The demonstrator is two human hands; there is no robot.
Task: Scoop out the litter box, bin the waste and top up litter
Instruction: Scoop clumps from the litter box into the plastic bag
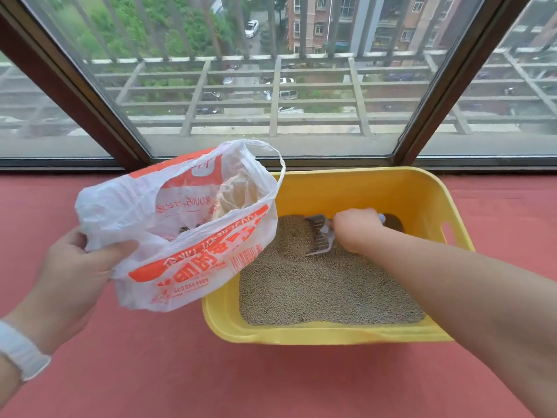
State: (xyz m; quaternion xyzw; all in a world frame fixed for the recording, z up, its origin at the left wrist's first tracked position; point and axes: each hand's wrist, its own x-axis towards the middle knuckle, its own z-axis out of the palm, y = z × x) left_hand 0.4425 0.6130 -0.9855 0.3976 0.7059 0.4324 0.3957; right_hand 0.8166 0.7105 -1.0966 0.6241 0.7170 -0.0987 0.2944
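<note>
Gripping the scoop (320,236), right-hand fingers (346,229) hover over litter (316,285).

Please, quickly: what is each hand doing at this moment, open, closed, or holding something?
Left hand: closed, gripping the edge of the white and orange plastic bag.
Right hand: closed, holding the grey litter scoop in the litter.

The bag (180,224) hides the box's (331,336) near-left rim and some litter (325,285). The right hand (355,229) covers the scoop (321,236) handle; only a tip shows beyond it. Dark bits inside the bag are too small to identify. The left forearm is cut off by the picture's edge.
</note>
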